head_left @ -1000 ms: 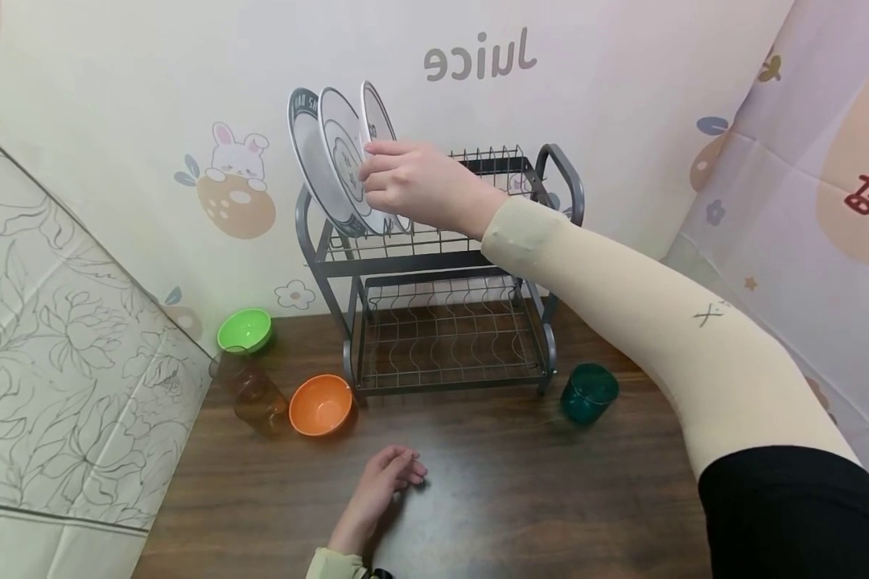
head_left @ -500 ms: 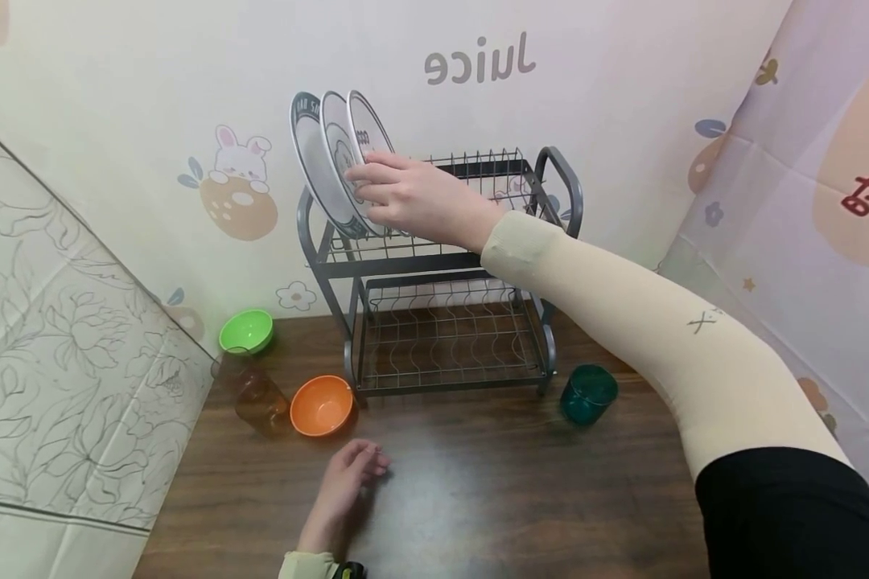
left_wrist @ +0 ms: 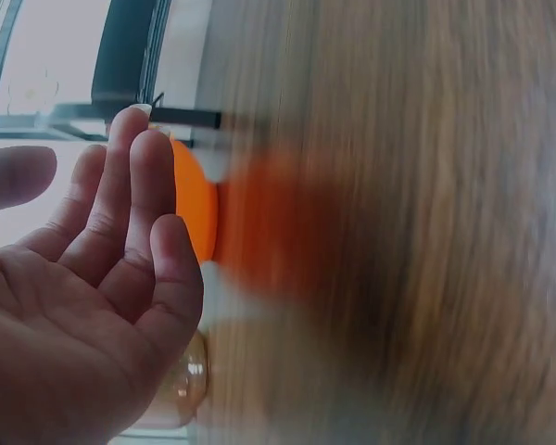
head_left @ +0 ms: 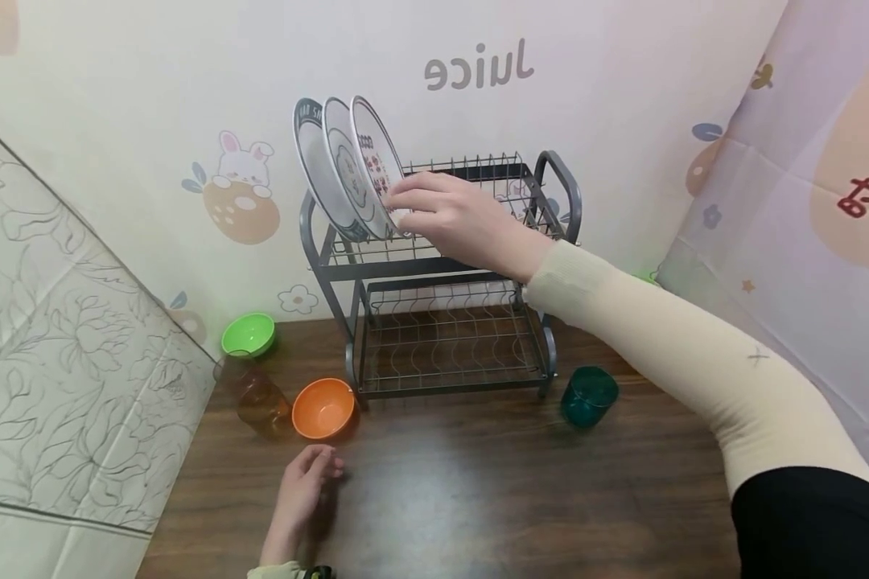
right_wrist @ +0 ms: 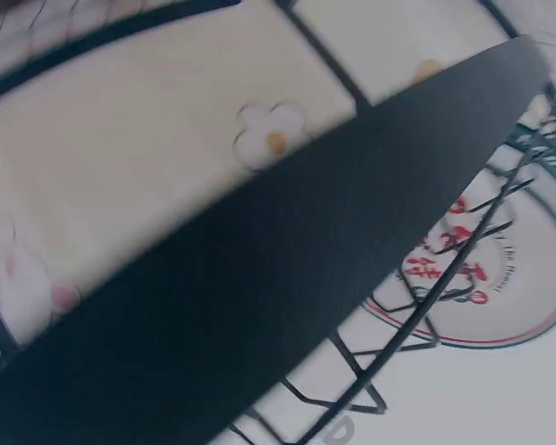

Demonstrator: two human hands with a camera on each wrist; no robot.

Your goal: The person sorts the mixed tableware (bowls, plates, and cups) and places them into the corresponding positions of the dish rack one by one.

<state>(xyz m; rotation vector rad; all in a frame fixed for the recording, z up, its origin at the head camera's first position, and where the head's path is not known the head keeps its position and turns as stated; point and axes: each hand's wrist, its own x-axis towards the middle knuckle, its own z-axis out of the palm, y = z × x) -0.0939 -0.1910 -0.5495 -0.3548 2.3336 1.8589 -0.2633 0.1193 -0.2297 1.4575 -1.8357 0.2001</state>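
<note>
Standing three plates upright in the top tier of the dish rack (head_left: 442, 265) looks done, the right hand (head_left: 456, 217) loose-fingered beside the third plate (head_left: 373, 161), the left hand (head_left: 300, 490) relaxed and empty near the orange bowl (head_left: 323, 408) before the rack, unracked.

Table: dark wood-grain top (head_left: 478, 498).
Rack: grey two-tier wire dish rack (head_left: 442, 338), standing at the back.
Bowls: orange bowl (head_left: 323, 408) just beyond the left hand (head_left: 300, 490); green bowl (head_left: 248, 334) farther back.
Cups: amber cup (head_left: 261, 400) beside the orange bowl; teal cup (head_left: 588, 395) below the right hand (head_left: 463, 221).
</note>
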